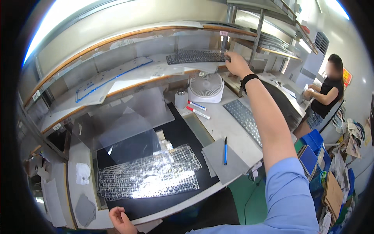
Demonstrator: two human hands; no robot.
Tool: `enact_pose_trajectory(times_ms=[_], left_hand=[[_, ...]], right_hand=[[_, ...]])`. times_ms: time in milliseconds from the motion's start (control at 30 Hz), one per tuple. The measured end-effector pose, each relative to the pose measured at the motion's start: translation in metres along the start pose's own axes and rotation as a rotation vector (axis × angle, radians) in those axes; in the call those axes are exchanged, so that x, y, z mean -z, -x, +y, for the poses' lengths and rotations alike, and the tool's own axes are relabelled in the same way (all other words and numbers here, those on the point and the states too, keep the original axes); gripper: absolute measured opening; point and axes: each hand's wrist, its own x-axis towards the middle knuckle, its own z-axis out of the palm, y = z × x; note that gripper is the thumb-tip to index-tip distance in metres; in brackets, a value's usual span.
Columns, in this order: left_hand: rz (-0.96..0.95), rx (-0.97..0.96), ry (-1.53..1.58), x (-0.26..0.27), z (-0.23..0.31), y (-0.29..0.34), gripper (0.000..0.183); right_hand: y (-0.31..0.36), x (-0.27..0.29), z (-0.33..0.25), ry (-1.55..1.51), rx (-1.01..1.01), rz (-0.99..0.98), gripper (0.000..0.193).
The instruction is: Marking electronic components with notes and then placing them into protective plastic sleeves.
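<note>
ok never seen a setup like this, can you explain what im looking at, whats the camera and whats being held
There's no machine here: these are a person's own bare hands. The single picture comes from a wide fisheye camera on their head, looking down, so straight edges bend near its rim.

The right hand reaches up to a shelf, at the right end of some dark patterned sheets; whether it grips them isn't clear. The left hand is by the front edge of the desk, with nothing visible in it.

On the desk, clear patterned sheets lie on a black mat. Around it are a white fan, two markers and a blue pen on grey sheets.
</note>
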Motion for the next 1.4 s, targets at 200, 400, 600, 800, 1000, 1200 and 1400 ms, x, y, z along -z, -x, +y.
enact_pose_trajectory(times_ms=[200, 400, 600, 800, 1000, 1200, 1400], left_hand=[[0.094, 0.049, 0.056, -0.005, -0.011, 0.003, 0.022], [0.179, 0.124, -0.006, -0.009, 0.018, -0.001, 0.02], [0.16, 0.15, 0.045, -0.02, 0.007, -0.008, 0.02], [0.201, 0.139, 0.055, -0.01, 0.006, 0.002, 0.021], [0.17, 0.21, 0.048, -0.014, 0.006, 0.003, 0.022], [0.112, 0.169, 0.03, -0.012, 0.007, 0.004, 0.021], [-0.135, 0.166, 0.062, -0.031, 0.025, 0.004, 0.03]], right_hand=[[-0.049, -0.026, 0.07, 0.048, -0.58, -0.163, 0.062], [-0.058, -0.045, 0.067, 0.119, -0.654, -0.41, 0.083], [-0.027, -0.014, 0.033, 0.301, -0.37, -0.462, 0.088], [0.015, 0.008, 0.01, 0.221, 0.057, -0.28, 0.059], [0.024, 0.035, 0.022, 0.202, 0.084, -0.173, 0.02], [0.033, 0.081, -0.006, 0.044, 0.039, 0.207, 0.014], [0.124, 0.146, -0.059, -0.065, -0.166, 0.356, 0.011]])
